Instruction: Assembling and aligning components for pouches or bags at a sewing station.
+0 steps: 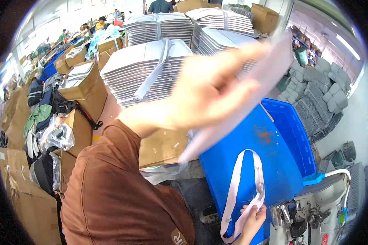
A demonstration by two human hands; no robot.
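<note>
My left hand, blurred by motion, is raised in front of the stacks at the end of a brown sleeve. Its thumb and fingers close on a thin, flat, pale panel, which slants from upper right to lower left. Lower right, my right hand pinches a pale pink fabric strap that lies in a long loop on the blue tabletop. A twisted greyish bit shows on the strap just above those fingers.
Tied stacks of flat grey panels stand ahead on cardboard. A sewing machine sits at the lower right, beside a blue bin. Bundled grey pieces are piled beyond it. Cardboard boxes and bags line the left.
</note>
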